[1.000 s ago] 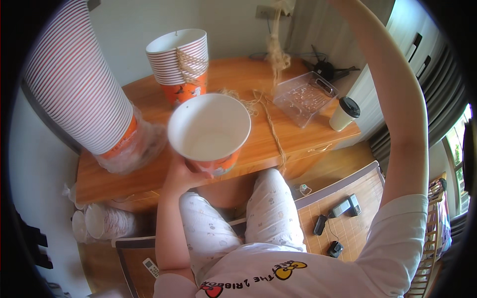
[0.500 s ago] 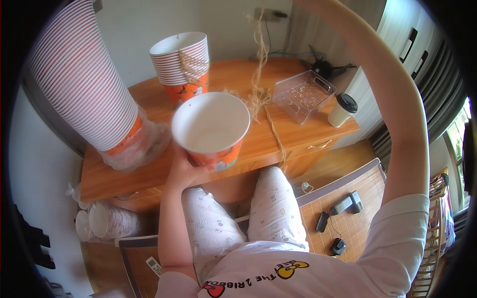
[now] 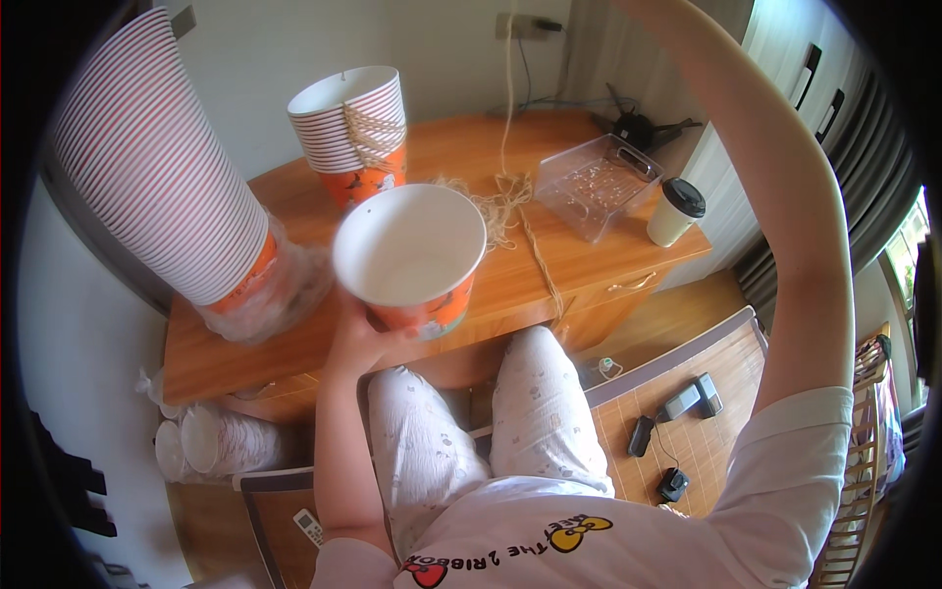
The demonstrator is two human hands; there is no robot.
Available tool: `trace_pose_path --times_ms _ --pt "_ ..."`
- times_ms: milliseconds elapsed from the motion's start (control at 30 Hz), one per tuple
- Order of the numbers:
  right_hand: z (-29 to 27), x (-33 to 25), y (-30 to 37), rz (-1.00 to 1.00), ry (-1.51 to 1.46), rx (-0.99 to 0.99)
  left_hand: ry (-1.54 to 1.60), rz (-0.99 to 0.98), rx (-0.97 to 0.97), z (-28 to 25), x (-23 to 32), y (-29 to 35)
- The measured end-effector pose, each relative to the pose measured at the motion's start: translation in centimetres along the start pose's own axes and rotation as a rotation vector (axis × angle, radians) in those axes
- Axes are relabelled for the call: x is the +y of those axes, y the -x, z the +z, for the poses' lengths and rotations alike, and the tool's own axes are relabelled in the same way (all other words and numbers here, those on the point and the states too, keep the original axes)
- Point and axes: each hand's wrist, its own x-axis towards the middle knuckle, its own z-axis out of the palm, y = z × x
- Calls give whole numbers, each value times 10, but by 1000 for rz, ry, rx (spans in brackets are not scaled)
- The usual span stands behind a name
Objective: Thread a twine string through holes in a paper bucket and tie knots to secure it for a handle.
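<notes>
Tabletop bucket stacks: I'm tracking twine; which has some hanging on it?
The shorter stack, behind the held bucket: twine hangs there; the taller stack shows none.

white-lined orange bucket (image 3: 410, 250), tan twine (image 3: 503, 208), red-and-white striped stack (image 3: 167, 167), cream cup (image 3: 670, 226), black lid (image 3: 685, 196).

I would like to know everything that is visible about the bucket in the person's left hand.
The bucket looks like smooth paper or card: round, white inside with a pale rim, orange outside with a printed pattern and some green low down. A small dark spot, perhaps a hole, sits inside near the rim. Nothing shows inside it. Its mouth faces up toward the camera. The left hand grips its lower side, near the front edge of the desk. Its underside is hidden.
</notes>
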Motion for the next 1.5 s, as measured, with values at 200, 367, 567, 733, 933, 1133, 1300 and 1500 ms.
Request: trace_pose_path --times_ms 200,367,567,733,933,1133,1300,1500 --pt "12 15 -4 28 480 345 11 -42 -20 -1 0 1" --pt "15 29 19 135 125 86 122 125 92 2 9 3" --pt "74 8 150 35 -509 -209 -270 686 468 38 44 47" --pt "145 -13 249 89 -347 -502 52 165 -81 81 116 83" --pt "232 3 320 -127 -74 -153 395 -251 -171 84 100 96" --pt "281 15 341 6 -198 28 620 -412 -98 88 54 113" --pt "279 23 336 182 -209 56 -39 -79 285 88 36 125" --pt "290 18 339 102 -278 91 418 -353 -38 95 47 116"
